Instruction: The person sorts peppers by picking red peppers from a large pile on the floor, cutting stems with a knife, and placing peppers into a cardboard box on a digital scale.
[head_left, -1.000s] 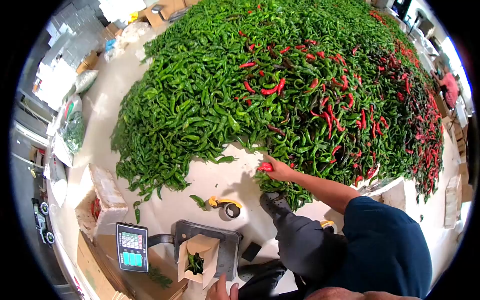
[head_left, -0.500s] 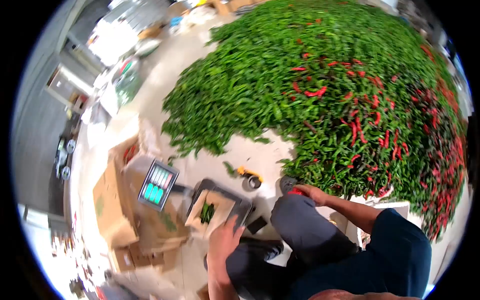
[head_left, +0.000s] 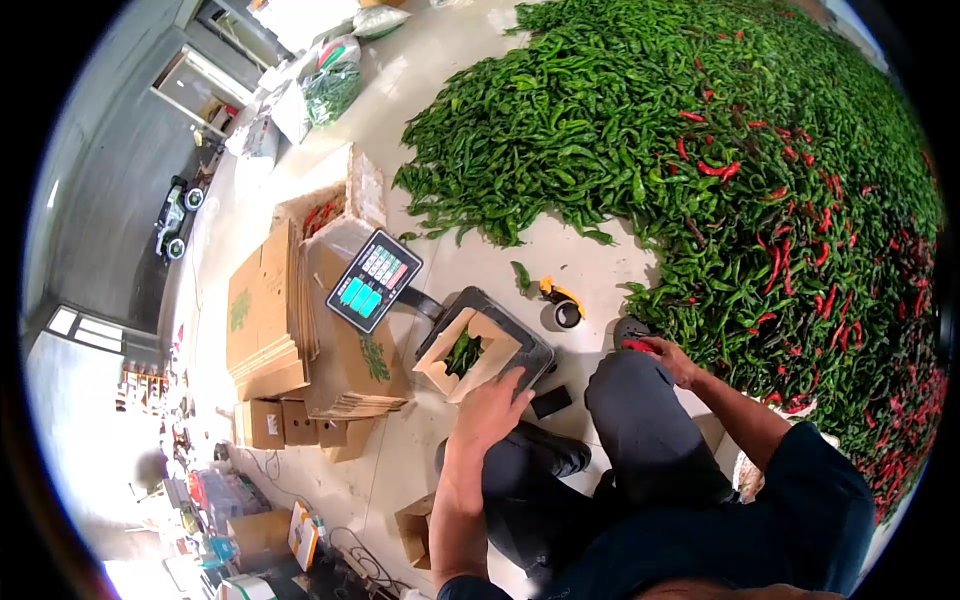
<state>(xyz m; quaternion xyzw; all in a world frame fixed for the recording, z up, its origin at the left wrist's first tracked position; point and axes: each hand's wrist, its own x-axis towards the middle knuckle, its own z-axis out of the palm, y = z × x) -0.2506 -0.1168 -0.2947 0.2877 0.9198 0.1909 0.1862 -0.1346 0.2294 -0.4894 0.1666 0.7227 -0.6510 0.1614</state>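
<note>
My left hand (head_left: 492,410) is at the near edge of an open cardboard box (head_left: 497,349), fingers apart. Inside the box lie several green peppers (head_left: 463,353). The box rests on the black platform of a scale (head_left: 530,348), whose lit display panel (head_left: 374,280) stands to its left. My right hand (head_left: 672,362) is closed round something red (head_left: 638,346), too small to make out, beside my shoe and knee. Just beyond it spreads a large heap of green peppers (head_left: 560,130) with red ones among them.
A tape dispenser (head_left: 566,308) and a black flat object (head_left: 551,402) lie on the floor near the scale. Flattened cartons (head_left: 262,310) stand at the left, with a foam box of red peppers (head_left: 366,190) behind. Small boxes (head_left: 259,425) sit lower left.
The view has shifted, so the scale, box and heap appear further right and the lower-left clutter shows more. Both hands keep much the same places relative to the box and knee.
</note>
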